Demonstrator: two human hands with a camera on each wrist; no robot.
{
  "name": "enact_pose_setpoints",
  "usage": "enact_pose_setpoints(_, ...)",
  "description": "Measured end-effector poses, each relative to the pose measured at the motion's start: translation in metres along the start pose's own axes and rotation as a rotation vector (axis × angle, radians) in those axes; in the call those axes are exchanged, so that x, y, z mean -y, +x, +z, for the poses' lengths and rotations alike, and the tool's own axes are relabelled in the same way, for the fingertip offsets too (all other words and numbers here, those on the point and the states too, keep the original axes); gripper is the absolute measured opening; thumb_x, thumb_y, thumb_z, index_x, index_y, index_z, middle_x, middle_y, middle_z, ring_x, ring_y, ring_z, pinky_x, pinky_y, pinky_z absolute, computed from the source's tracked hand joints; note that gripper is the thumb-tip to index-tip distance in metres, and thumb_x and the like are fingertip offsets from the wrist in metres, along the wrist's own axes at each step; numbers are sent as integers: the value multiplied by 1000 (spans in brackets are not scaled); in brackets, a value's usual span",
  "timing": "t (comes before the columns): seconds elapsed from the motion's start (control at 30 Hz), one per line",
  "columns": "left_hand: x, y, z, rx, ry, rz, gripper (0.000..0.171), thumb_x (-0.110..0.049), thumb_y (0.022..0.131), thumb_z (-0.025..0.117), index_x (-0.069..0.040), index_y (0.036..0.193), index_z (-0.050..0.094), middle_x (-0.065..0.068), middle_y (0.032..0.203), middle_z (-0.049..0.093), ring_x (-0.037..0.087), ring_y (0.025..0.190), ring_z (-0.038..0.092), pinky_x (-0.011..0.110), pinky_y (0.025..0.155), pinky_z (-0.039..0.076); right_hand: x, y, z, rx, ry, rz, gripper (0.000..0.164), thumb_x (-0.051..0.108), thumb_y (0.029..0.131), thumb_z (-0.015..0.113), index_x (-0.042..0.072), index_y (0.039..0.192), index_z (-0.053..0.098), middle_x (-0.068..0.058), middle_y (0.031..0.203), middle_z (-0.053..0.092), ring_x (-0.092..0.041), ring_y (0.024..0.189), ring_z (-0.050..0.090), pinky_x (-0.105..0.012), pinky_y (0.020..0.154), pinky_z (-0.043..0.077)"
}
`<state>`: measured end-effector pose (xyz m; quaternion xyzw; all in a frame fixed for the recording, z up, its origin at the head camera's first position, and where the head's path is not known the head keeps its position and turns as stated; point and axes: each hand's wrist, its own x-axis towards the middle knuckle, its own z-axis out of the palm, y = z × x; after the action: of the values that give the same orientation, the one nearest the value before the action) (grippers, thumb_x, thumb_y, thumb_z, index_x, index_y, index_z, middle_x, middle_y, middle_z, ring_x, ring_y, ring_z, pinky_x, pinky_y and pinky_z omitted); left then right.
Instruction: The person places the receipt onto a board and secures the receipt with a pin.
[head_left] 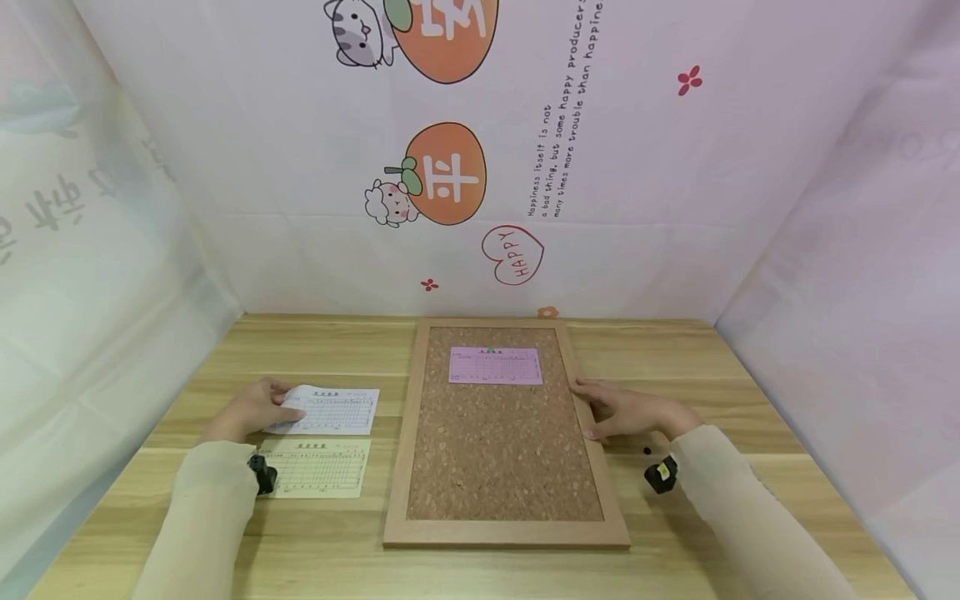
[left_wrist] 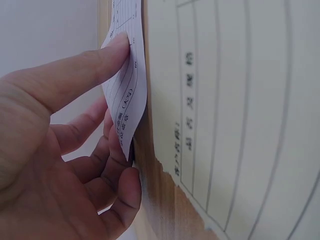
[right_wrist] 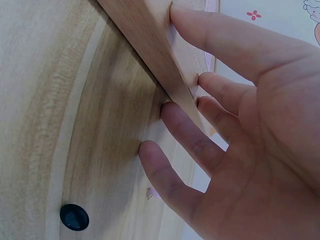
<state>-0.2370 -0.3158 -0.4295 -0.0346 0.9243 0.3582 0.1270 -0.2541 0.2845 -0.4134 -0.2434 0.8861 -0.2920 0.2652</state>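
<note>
My left hand (head_left: 243, 410) pinches the left end of a white printed form (head_left: 337, 412), thumb on top and fingers beneath. In the left wrist view that end of the white form (left_wrist: 131, 95) curls up off the table. A pale yellow form (head_left: 318, 471) with a torn edge lies just nearer to me. My right hand (head_left: 633, 411) touches the right side of a wood-framed cork board (head_left: 502, 450), fingers spread. In the right wrist view its fingertips rest against the wooden frame (right_wrist: 145, 40) and the table. A pink form (head_left: 495, 367) is fixed near the board's top by a green pin (head_left: 491, 350).
A black pushpin (right_wrist: 74, 217) lies on the wood-grain table (head_left: 337, 542) beneath my right wrist. A small purple pin (right_wrist: 152, 193) is farther off, near my right fingers. Printed cloth walls (head_left: 637, 183) stand at the back and both sides.
</note>
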Motion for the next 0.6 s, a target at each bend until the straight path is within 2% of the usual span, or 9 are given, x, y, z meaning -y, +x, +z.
enact_pose_setpoints(0.23,0,2,2,-13,27,12,70,-17,90,76,18,137,40,38,129,51,44,111,56,54,94,44,-1,0,0,0,-7,-9,88,28,94,72,0,158,19,-25,164,2,-49,146,8,-65,112,17)
enact_pose_setpoints(0.6,-2,1,2,5,51,17,73,-19,90,76,18,139,38,40,133,48,47,114,54,58,96,42,0,-1,0,3,13,-7,87,26,94,72,0,158,19,-24,164,1,-49,146,13,-64,112,19)
